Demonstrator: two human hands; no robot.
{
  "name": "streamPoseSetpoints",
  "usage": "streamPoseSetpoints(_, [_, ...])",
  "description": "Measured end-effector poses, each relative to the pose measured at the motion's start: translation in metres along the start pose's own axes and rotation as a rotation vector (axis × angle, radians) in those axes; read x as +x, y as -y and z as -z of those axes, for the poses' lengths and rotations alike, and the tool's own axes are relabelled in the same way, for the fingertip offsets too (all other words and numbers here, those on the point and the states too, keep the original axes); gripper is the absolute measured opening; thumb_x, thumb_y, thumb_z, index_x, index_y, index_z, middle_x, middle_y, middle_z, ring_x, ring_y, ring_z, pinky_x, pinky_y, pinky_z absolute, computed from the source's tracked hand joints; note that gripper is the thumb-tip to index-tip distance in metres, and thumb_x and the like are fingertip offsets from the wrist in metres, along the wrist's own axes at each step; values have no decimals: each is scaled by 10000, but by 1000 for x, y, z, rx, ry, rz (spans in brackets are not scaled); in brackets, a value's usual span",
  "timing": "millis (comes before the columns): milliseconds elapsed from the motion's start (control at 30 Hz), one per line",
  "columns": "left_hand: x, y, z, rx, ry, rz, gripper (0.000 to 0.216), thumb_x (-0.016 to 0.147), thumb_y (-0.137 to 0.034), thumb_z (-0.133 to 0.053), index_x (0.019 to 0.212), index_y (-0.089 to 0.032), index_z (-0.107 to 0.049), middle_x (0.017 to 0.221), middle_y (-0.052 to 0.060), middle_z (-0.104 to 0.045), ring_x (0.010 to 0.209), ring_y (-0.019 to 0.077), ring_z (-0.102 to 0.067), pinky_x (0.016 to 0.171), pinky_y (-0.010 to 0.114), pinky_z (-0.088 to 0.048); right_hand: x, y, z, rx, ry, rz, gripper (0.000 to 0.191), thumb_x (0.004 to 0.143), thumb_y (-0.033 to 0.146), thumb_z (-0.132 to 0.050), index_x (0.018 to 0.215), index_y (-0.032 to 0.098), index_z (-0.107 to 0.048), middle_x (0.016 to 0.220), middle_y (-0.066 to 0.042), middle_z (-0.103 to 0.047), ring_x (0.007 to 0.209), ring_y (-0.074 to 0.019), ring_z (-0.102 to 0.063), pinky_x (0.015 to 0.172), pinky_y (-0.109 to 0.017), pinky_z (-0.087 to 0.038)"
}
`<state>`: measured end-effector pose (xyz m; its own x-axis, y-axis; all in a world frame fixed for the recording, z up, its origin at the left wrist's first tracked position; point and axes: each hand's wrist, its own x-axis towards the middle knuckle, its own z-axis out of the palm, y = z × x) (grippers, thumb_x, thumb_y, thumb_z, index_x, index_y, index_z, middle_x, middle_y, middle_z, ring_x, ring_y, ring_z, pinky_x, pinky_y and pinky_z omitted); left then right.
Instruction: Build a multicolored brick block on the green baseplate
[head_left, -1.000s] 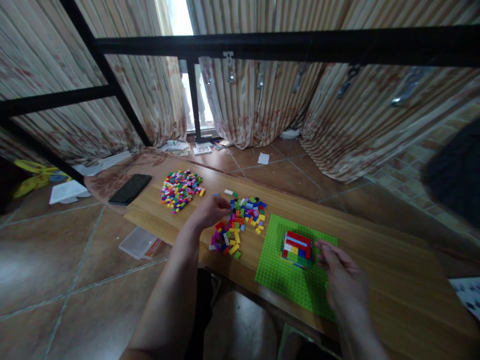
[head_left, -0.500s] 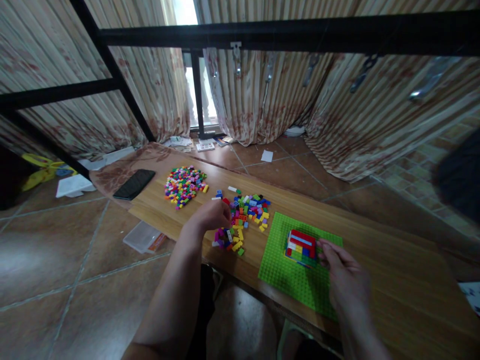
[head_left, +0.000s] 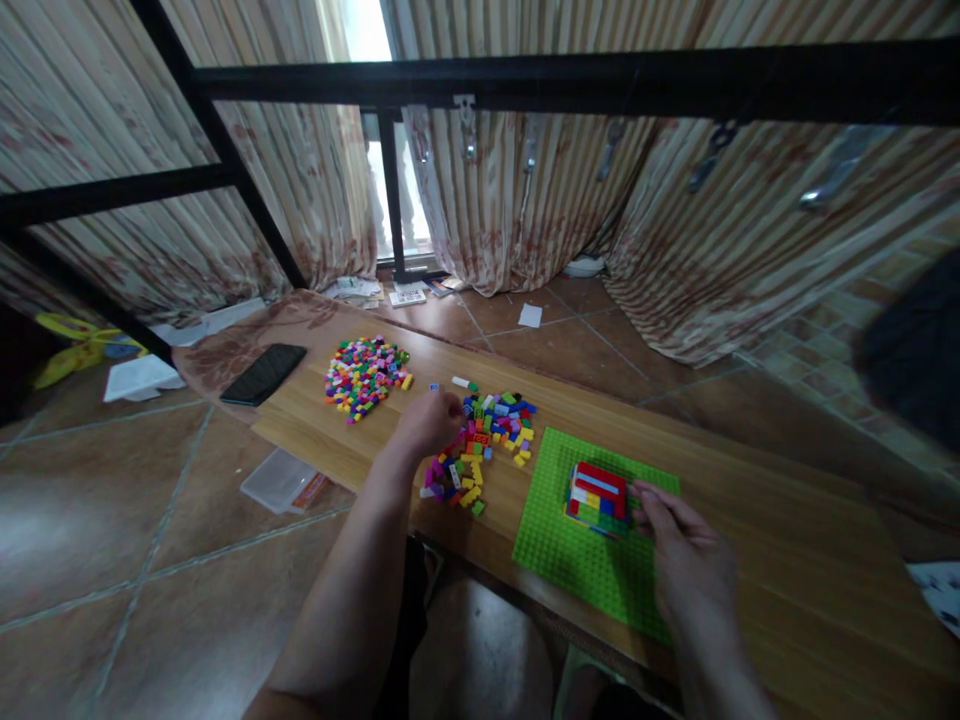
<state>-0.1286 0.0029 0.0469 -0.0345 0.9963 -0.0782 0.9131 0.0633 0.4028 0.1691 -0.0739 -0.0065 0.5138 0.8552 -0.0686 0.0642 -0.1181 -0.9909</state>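
A green baseplate (head_left: 570,560) lies on the wooden board (head_left: 750,560), with a small block build topped in red (head_left: 597,493) on it. My right hand (head_left: 686,560) rests on the plate just right of the build, fingers curled, fingertips at its edge. My left hand (head_left: 429,424) hovers at the left edge of a loose pile of mixed coloured bricks (head_left: 491,435), fingers curled over them; what they hold, if anything, is hidden. A second pile of small bricks (head_left: 364,375) lies farther left.
A black phone (head_left: 262,374) lies at the board's left end. A clear plastic box (head_left: 281,481) sits on the tiled floor below. Black metal bars (head_left: 525,85) cross overhead before striped curtains. Papers lie by the window. A dark blurred shape (head_left: 911,350) is at right.
My left hand dipped toward the near part of the mixed pile, then moved back up to its far left edge. My right hand stayed by the build.
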Motion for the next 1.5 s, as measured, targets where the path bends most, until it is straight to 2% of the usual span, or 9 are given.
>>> streamPoseSetpoints(167, [15, -28, -15, 25, -184, -139, 293, 852, -229, -514, 1069, -218, -710, 1039, 76, -697, 933, 201, -655, 849, 283, -488, -1, 3, 0, 24, 15, -13, 320, 673, 464, -722, 858, 204, -746, 925, -60, -745, 758, -163, -606, 721, -316, -456])
streamPoseSetpoints(267, [22, -38, -27, 85, -150, -202, 311, 844, -213, -533, 1112, -223, -690, 1099, 83, -667, 1004, 218, -644, 887, 297, -490, 0, 3, 1, 26, 1, -7, 318, 676, 466, -719, 853, 204, -747, 911, -58, -747, 748, -162, -604, 709, -311, -455])
streamPoseSetpoints(433, [26, -42, -37, 168, -100, -143, 265, 845, -214, -528, 1044, -200, -703, 1071, 102, -667, 993, 244, -649, 860, 323, -505, 3, 2, 4, 24, -13, 15, 332, 680, 477, -717, 862, 201, -750, 875, -56, -747, 693, -155, -584, 674, -307, -449])
streamPoseSetpoints(667, [21, -41, -27, 94, -128, -180, 217, 850, -214, -522, 983, -166, -686, 993, 109, -699, 907, 235, -658, 807, 319, -488, 4, 4, 5, 33, -15, 28, 322, 692, 476, -708, 853, 201, -753, 873, -56, -747, 700, -158, -588, 684, -308, -448])
streamPoseSetpoints(833, [12, -47, -15, -204, 42, -418, 209, 873, -211, -487, 881, -154, -688, 753, 34, -676, 694, 151, -597, 655, 239, -440, 3, 5, 5, 33, -8, 46, 309, 709, 469, -692, 844, 198, -754, 852, -57, -747, 690, -162, -588, 674, -311, -449])
streamPoseSetpoints(967, [1, -62, -22, -488, 258, -620, 213, 893, -261, -509, 874, -139, -683, 748, 13, -658, 677, 116, -565, 634, 207, -426, 2, 8, 2, 39, -2, 59, 278, 707, 440, -696, 833, 199, -754, 807, -48, -744, 661, -157, -586, 650, -308, -455])
streamPoseSetpoints(1100, [-12, -82, -35, -625, 431, -668, 231, 900, -267, -517, 948, -134, -701, 839, 29, -698, 752, 125, -603, 697, 214, -456, 0, 12, 0, 25, 23, 121, 253, 719, 423, -697, 841, 210, -757, 814, -41, -749, 712, -176, -628, 702, -332, -489])
streamPoseSetpoints(1267, [-24, -99, -46, -598, 467, -631, 262, 909, -282, -505, 994, -138, -706, 852, 30, -707, 737, 125, -603, 688, 217, -460, 0, 10, 3, -53, 40, 206, 235, 770, 387, -666, 885, 203, -757, 905, -60, -755, 828, -203, -663, 794, -364, -500])
streamPoseSetpoints(1500, [-29, -106, -51, -661, 437, -575, 229, 887, -298, -541, 953, -132, -684, 826, 34, -681, 713, 122, -585, 654, 220, -458, 0, 13, 6, -56, 30, 218, 244, 791, 391, -653, 906, 197, -747, 886, -61, -747, 818, -202, -662, 793, -365, -505])
